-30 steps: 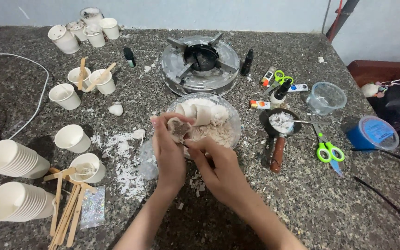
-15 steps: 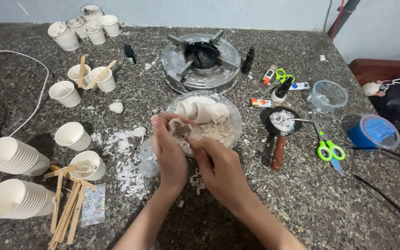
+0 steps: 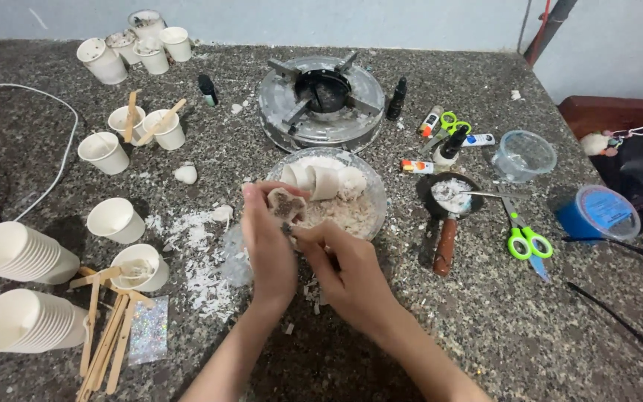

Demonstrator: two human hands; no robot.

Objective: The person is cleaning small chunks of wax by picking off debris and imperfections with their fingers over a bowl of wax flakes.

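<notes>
Wax shavings (image 3: 195, 257) were scattered white across the speckled stone counter (image 3: 485, 327) in the head view, mostly to the left of the hands. A small pale moulded piece (image 3: 286, 205) with a dark hollow was held up by the left hand (image 3: 268, 249), pinched between thumb and fingertips just in front of the near rim of the glass bowl (image 3: 370, 186). The right hand (image 3: 347, 272) was closed around something thin pressed against the piece; what that thing was could not be told.

Two paper cups and a heap of flakes were seen inside the bowl. To the right, a small black pan (image 3: 452, 197) with a wooden handle lay with a metal spoon across it, and green-handled scissors (image 3: 522, 238) sat just beyond. Far centre stood a metal burner stand (image 3: 320, 100). Paper cups (image 3: 117, 219), stacked cups (image 3: 20, 253) and wooden sticks (image 3: 106, 335) were grouped at the left.

Breakage seemed the main risk: the piece looked brittle, and too firm a squeeze or scrape could be expected to crack it. Crumbs could also be judged likely to fall outside the bowl, since the piece was held over bare counter. A slip of the right hand toward the left fingers seemed possible.
</notes>
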